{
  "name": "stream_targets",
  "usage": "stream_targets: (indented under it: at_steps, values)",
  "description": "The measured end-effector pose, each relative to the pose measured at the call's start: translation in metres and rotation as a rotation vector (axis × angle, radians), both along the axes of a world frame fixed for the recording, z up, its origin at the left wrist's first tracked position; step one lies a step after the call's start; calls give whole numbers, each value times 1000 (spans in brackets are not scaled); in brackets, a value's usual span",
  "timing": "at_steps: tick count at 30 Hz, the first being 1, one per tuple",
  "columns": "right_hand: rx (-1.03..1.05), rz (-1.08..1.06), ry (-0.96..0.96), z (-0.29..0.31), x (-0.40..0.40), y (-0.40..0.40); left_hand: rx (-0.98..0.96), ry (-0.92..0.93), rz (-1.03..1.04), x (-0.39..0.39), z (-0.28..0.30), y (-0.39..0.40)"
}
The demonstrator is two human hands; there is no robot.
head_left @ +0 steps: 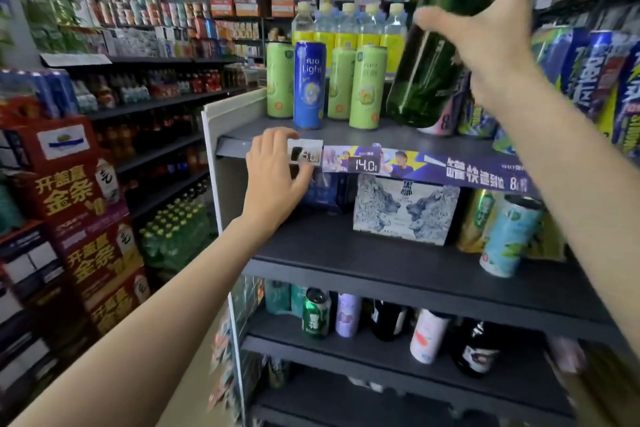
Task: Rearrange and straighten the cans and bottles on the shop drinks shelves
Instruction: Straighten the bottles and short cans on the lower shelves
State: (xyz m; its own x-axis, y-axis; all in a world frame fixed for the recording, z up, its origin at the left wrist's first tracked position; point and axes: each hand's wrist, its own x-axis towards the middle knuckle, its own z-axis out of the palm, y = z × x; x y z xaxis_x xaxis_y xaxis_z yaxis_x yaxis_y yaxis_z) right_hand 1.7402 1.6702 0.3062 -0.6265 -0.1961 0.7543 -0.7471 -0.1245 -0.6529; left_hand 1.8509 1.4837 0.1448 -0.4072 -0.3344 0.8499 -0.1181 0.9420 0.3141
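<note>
My right hand (pixel 485 45) grips a large dark green bottle (pixel 450 10), tilted, its base hanging just above the top shelf (pixel 381 135). My left hand (pixel 277 170) pinches a small white price tag (pixel 306 152) on the front edge of that shelf. A blue can (pixel 309 83) and three light green cans (pixel 367 87) stand on the shelf at the left. Behind them stands a row of yellow-labelled bottles (pixel 346 31). Blue and yellow cans (pixel 595 69) fill the right end. A pink can (pixel 446 118) sits partly hidden behind the green bottle.
The shelf below holds a white patterned carton (pixel 405 215), a gold can (pixel 479 218) and a tilted pale blue can (pixel 509 239). Lower shelves carry mixed cans and dark bottles (pixel 388 319). Red cartons (pixel 79 218) are stacked at left beside an aisle of drinks shelves.
</note>
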Motion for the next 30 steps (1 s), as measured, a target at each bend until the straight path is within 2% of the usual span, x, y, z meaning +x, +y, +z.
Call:
stream_targets:
  at_steps: [4, 8, 12, 19, 25, 30]
  values:
    - [46, 185, 26, -32, 55, 46, 28, 20, -52, 38, -35, 10]
    - [120, 272, -76, -118, 84, 71, 89, -113, -111, 73, -111, 15]
    - [291, 249, -202, -237, 92, 84, 104, -315, -120, 93, -210, 24]
    - [513, 183, -366, -469, 79, 98, 125, -515, -194, 69, -410, 47]
    - [520, 110, -475, -640, 48, 116, 157, -598, -270, 23, -566, 69]
    - [443, -4, -513, -766, 12, 144, 93, -568, -394, -28, -682, 97]
